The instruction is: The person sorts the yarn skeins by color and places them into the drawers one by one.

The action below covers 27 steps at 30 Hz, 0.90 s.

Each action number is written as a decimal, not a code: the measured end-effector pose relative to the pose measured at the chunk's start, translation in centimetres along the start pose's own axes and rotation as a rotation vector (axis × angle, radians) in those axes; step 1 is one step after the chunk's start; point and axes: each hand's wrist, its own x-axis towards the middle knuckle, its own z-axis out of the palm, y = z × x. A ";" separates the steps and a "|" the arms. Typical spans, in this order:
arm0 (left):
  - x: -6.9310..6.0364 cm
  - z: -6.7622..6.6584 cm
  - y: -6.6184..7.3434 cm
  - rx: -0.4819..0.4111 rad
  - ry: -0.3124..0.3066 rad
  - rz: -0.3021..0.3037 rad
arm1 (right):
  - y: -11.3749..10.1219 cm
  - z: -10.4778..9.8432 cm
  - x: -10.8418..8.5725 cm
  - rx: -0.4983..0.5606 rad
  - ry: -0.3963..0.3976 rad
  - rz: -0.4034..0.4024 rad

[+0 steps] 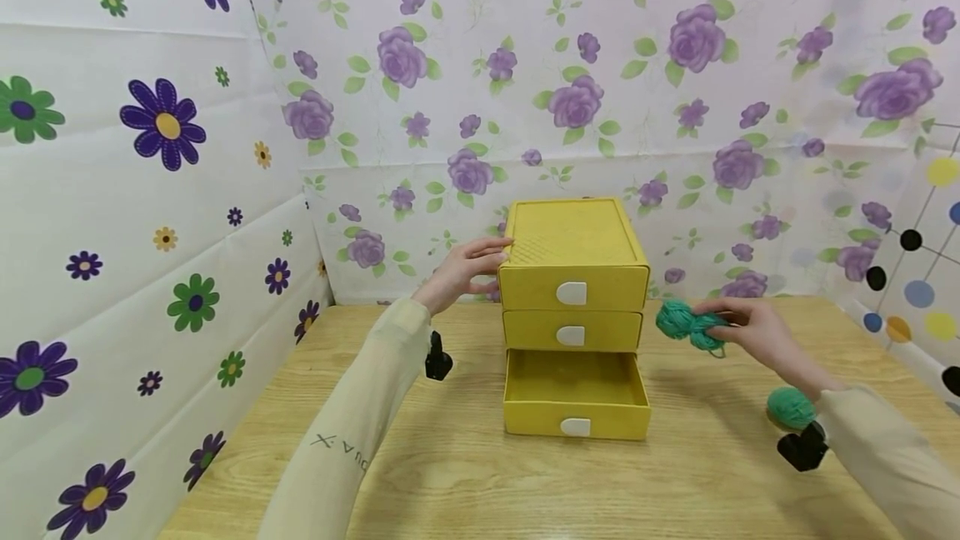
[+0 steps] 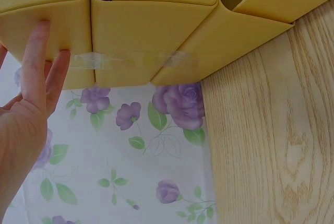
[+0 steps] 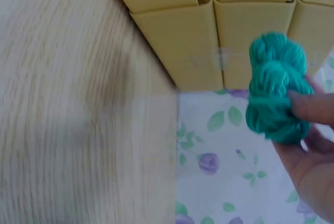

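Observation:
A yellow drawer unit (image 1: pixel 573 232) of three drawers with white pull tabs stands on the table. Its bottom drawer (image 1: pixel 532 419) is pulled out and looks empty inside; the upper two are closed. My left hand (image 1: pixel 467 272) rests against the unit's left side near the top, fingers extended, as the left wrist view also shows. To the right of the unit, my right hand (image 1: pixel 757 332) pinches a small green skein of yarn (image 3: pixel 276 85) between thumb and fingers, held above the table. The skein is cinched at its middle, with a loose loop hanging.
A second green bundle of yarn (image 1: pixel 791 407) lies on the wooden table (image 1: pixel 450 473) at the right, partly behind the right wrist's black camera mount (image 1: pixel 802 447). Floral sheets (image 1: pixel 450 90) hang behind and at both sides. Clear tape (image 2: pixel 99 59) crosses the unit's side.

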 end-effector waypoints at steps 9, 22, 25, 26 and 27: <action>-0.1 0.0 0.1 0.027 0.005 0.002 | -0.3 -0.2 -0.1 0.106 -0.159 -0.077; -0.1 0.1 0.2 0.006 0.007 -0.001 | -2.6 1.8 0.5 0.175 -0.272 -0.113; -0.1 0.1 0.2 0.005 0.004 0.000 | -3.0 2.4 0.8 0.193 -0.295 -0.095; -0.1 0.1 0.2 0.007 0.003 0.002 | -3.2 2.7 0.9 0.199 -0.301 -0.089; -0.1 0.1 0.2 0.006 0.002 0.003 | -3.4 2.9 1.0 0.201 -0.305 -0.081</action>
